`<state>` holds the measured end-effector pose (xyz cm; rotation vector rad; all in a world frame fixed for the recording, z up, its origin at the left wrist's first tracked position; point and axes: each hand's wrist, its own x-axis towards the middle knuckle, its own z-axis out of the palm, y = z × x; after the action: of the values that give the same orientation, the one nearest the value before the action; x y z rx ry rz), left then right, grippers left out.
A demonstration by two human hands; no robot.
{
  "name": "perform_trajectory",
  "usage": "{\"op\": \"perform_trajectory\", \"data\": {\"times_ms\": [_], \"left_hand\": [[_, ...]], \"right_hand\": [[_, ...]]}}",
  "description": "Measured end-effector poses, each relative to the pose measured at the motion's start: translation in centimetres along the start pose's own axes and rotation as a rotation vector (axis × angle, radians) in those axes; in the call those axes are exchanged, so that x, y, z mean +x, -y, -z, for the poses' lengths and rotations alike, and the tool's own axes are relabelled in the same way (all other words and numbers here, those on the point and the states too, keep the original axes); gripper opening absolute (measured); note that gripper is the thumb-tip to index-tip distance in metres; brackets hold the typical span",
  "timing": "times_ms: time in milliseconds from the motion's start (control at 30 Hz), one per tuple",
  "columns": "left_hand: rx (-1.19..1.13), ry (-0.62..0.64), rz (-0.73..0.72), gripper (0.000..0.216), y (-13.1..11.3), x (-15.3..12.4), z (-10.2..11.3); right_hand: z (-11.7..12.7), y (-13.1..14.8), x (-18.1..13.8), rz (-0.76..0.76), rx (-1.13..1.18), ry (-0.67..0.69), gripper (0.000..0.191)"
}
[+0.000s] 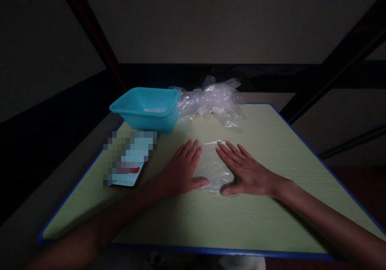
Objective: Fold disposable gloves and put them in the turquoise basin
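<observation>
A clear, thin plastic sheet or bag [212, 163] lies flat on the table, lightly wrinkled and shiny. My left hand [183, 171] rests palm down at its left side, fingers stretched forward and thumb on the plastic. On the opposite side my right hand [247, 171] also lies palm down, its fingers spread over the plastic's right part. Neither hand grips anything. Behind them sits a crumpled heap of clear plastic [214, 99], with pieces shaped like disposable gloves.
A turquoise plastic basin [144, 117] stands at the back left of the pale table [271, 217], which has a blue edge. A phone [129, 169] with a lit, partly blurred screen lies left of my left hand. Dark beams [340, 57] and a wall surround the far side.
</observation>
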<state>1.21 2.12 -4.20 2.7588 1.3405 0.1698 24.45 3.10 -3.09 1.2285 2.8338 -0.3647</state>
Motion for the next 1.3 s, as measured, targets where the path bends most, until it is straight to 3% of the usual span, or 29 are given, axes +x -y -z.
{"op": "perform_trajectory", "data": {"times_ms": [233, 367, 467, 533, 600, 733, 967, 1300], "left_hand": [[-0.043, -0.027, -0.016, 0.09, 0.1, -0.1, -0.2], [-0.16, -0.104, -0.022, 0.089, 0.6, -0.4, -0.4], [-0.338, -0.278, -0.004, 0.065, 1.2, -0.8, -0.3], [-0.443, -0.391, 0.005, 0.043, 1.7, -1.1, 0.1], [-0.502, -0.431, -0.034, 0.028, 2.1, -1.2, 0.8], [-0.457, -0.38, -0.191, 0.032, 2.6, -1.3, 1.8], [-0.232, -0.421, -0.321, 0.034, 2.4, -1.9, 2.2], [-0.182, -0.467, -0.407, 0.025, 1.5, -1.8, 1.9]], "right_hand": [[-0.1, -0.8, -0.5, 0.015, 0.117, -0.04, 0.116], [0.5, -1.0, -1.0, 0.038, 0.292, -0.213, 0.082], [0.8, -0.3, -1.1, 0.051, 0.312, -0.403, 0.057], [0.8, 0.6, -1.1, 0.126, 0.265, -0.441, 0.045], [0.9, 1.5, -1.1, 0.241, 0.22, -0.408, 0.038], [0.9, 2.7, -1.0, 0.396, 0.157, -0.277, 0.036], [0.6, 1.7, -0.9, 0.416, 0.146, -0.212, 0.045], [1.3, -0.1, -1.3, 0.416, 0.172, -0.215, 0.03]]}}
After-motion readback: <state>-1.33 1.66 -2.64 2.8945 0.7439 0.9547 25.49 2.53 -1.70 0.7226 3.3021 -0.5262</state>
